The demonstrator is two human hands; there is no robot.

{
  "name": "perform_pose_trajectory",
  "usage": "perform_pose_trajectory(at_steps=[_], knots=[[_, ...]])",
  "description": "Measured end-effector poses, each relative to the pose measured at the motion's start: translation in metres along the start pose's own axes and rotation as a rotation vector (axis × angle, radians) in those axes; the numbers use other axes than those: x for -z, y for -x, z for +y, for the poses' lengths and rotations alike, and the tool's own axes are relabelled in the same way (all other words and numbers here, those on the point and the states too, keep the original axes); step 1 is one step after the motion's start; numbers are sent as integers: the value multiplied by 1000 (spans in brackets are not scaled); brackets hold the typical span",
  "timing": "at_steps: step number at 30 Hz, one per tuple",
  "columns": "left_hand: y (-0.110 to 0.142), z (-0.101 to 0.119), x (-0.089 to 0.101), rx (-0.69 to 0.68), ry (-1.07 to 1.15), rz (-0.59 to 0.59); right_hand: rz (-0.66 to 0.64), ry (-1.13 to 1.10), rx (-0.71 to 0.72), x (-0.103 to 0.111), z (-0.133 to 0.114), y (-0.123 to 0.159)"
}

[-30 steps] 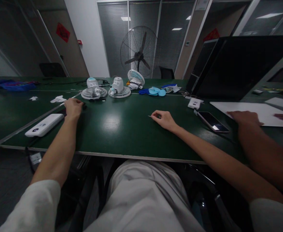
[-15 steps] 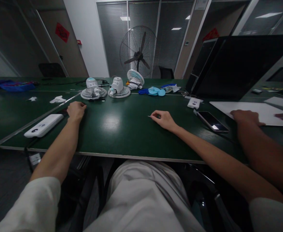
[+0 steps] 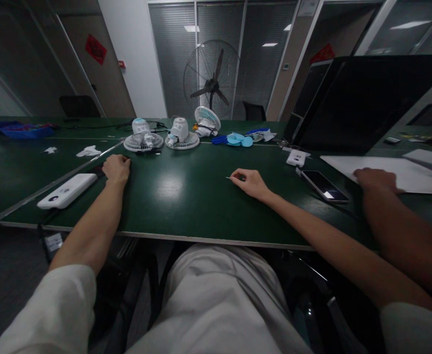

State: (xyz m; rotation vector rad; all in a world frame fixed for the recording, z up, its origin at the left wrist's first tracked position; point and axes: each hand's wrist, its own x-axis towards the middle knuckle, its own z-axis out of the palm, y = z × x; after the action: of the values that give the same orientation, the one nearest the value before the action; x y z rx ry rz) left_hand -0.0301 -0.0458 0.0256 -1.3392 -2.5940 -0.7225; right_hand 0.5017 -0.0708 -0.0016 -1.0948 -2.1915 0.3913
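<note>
My right hand rests on the green table, its thumb and forefinger pinched on a thin pale sliver that pokes out to the left; its kind is too small to make out. On the left, my left hand lies with curled fingers near the table seam, and what they hold, if anything, is hidden. Just beside that wrist is a white power bank with a dark round spot on its end. Beyond both hands stand two white fans face down and a tilted small fan.
Light-blue fan blades lie near blue gloves. To the right are a phone, a small white device and a big black monitor. A co-worker's hand presses a white sheet. White scraps lie left.
My left hand has shifted very slightly, its forearm a little to the right. My right hand keeps its place. At the far right, the co-worker's other hand has moved up, and a dark blade-like shape now shows.
</note>
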Motion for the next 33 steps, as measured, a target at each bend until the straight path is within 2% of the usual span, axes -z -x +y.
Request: perform_pose_trajectory(at_steps=[6,12,23,29,33], knots=[[-2,-4,-5,82,44,22,-13,-12,-3,0,0,0],[-6,-4,-9,70,64,62,-12,-25,8,0,1,0],[-8,-2,-12,57,67,30,-14,-19,8,0,1,0],[-10,-1,-15,159,150,25,12,-6,10,-2,0,0],[-8,1,-13,156,152,17,1,-4,3,-2,1,0]])
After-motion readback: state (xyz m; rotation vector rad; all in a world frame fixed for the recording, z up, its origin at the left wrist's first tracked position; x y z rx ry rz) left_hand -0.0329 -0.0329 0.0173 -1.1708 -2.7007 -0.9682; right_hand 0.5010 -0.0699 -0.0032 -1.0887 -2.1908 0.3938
